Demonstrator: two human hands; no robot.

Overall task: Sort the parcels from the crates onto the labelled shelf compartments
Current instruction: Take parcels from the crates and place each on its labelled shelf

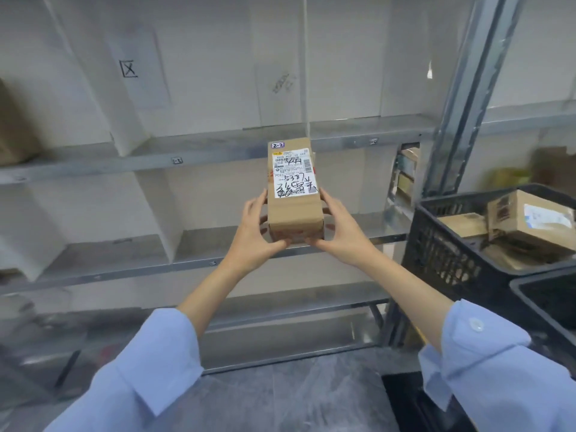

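Head view: cardboard parcel (294, 194) is held up w/ both hands in front of the shelf (218, 148), btwn its upper rail and the board below, long side pointing away. Left hand (255, 232) grips the near left side and right hand (341, 235) the near right side. Thumbs sit at the near bottom edge, and the fingers curl round the sides, mostly hidden behind the box. Can't tell if the far end touches the shelf.

Small sticker (277, 145) at the far top reads "2-2". White shipping label (294, 176) has handwritten "5387" + characters; printed lines are too small to read. Rail tags (177, 160) are blurred, illegible. Paper sheet (128, 69) on the back panel shows one hand-drawn character.

On the right, a black crate (442, 244) holds more parcels (530, 222), partly cut off by the frame edge. A second crate (548, 304) sits just below it, w/ only a corner in view and its inside dark. A brown box (15, 129) at far left on the upper shelf is cut off too. Light-blue sleeves (149, 369) show at the bottom. Pic edges are smeared.
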